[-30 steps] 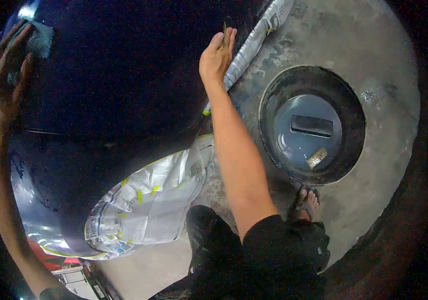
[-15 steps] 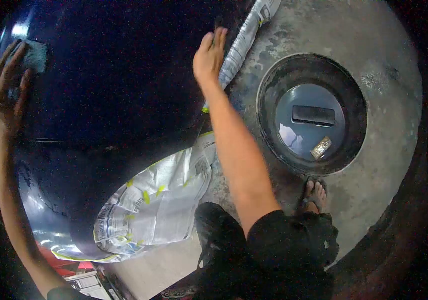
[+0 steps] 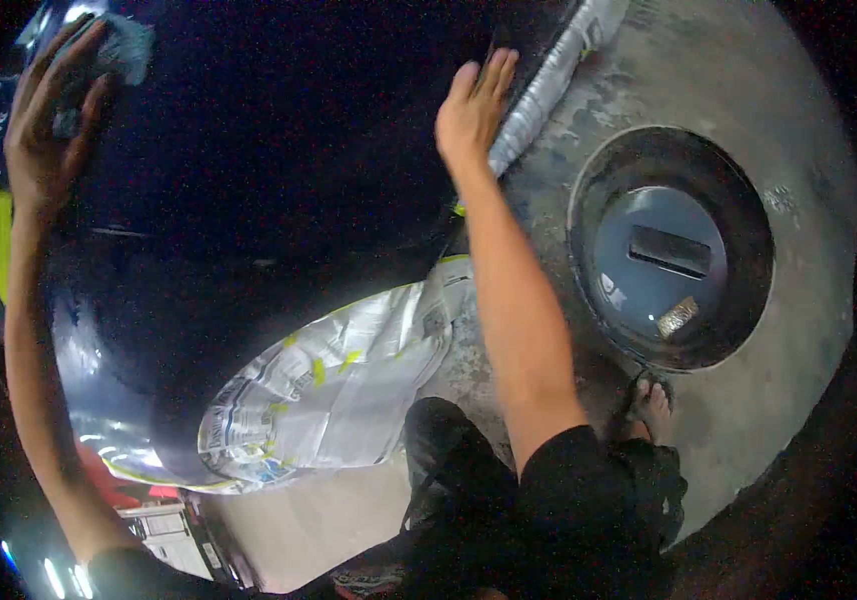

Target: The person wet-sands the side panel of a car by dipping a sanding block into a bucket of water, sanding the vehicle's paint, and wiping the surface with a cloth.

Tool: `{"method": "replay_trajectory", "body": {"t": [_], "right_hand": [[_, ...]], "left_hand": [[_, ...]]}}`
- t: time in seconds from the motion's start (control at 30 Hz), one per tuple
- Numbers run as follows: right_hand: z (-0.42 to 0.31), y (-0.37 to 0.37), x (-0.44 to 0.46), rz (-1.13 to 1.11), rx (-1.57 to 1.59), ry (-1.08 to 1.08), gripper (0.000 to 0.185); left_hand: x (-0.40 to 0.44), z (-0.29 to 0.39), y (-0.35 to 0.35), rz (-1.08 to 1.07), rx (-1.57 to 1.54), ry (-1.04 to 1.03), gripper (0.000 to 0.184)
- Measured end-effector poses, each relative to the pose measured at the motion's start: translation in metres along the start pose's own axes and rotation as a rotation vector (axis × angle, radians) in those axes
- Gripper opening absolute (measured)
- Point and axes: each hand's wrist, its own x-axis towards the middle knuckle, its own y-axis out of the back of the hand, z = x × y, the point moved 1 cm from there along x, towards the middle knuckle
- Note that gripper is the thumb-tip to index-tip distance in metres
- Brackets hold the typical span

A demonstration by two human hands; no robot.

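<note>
My left hand [image 3: 54, 130] lies with spread fingers over a light blue-green cloth [image 3: 131, 50] on a dark blue, glossy curved car panel [image 3: 279, 150]. The cloth shows past the fingertips and between thumb and fingers. Further right, my right hand [image 3: 474, 110] rests near the panel's edge, fingers stretched out and thumb apart. A small dark patch shows at its fingertips; I cannot make out what it is. Beside this hand runs a rolled newspaper strip [image 3: 549, 85] along the edge.
Taped newspaper [image 3: 359, 400] covers a curved area below the panel. On the grey concrete floor [image 3: 799, 270] stands a black tub [image 3: 749, 190] of water, holding a dark block [image 3: 669, 250] and a small gold-coloured piece [image 3: 678, 317]. A foot [image 3: 653, 410] is beside it.
The view has shifted, so the tub and newspaper appear further right. My left hand and the cloth are higher in the picture; my right hand remains by the panel's edge.
</note>
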Motion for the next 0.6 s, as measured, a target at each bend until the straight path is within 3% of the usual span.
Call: {"method": "replay_trajectory", "body": {"t": [0.13,0.23,0.27,0.33,0.4,0.47,0.53,0.6], "right_hand": [[-0.027,-0.013,-0.204,-0.285,-0.085,0.408,0.072],[-0.007,0.002,-0.205,-0.409,-0.117,0.598,0.074],[-0.011,0.007,-0.163,-0.43,-0.207,0.551,0.073],[-0.021,0.007,-0.066,-0.194,-0.136,0.386,0.065],[-0.018,0.004,0.0,-0.114,-0.081,0.224,0.065],[-0.032,-0.01,-0.02,-0.049,-0.07,0.161,0.069],[-0.051,-0.016,-0.103,-0.161,-0.159,0.364,0.077],[-0.055,-0.01,-0.199,-0.458,-0.12,0.461,0.078]], "left_hand": [[0.006,0.014,0.003,0.009,0.001,0.02,0.043],[0.002,0.002,0.003,0.003,0.043,-0.028,0.041],[0.002,0.002,0.001,0.006,0.047,-0.039,0.041],[0.003,0.009,0.0,0.031,0.015,-0.017,0.041],[0.004,0.014,0.0,0.033,-0.005,0.0,0.042],[0.005,0.013,0.002,0.019,-0.012,0.013,0.042],[0.004,0.009,0.0,0.023,0.021,0.0,0.042],[0.005,0.009,0.002,0.031,0.029,-0.005,0.042]]}}
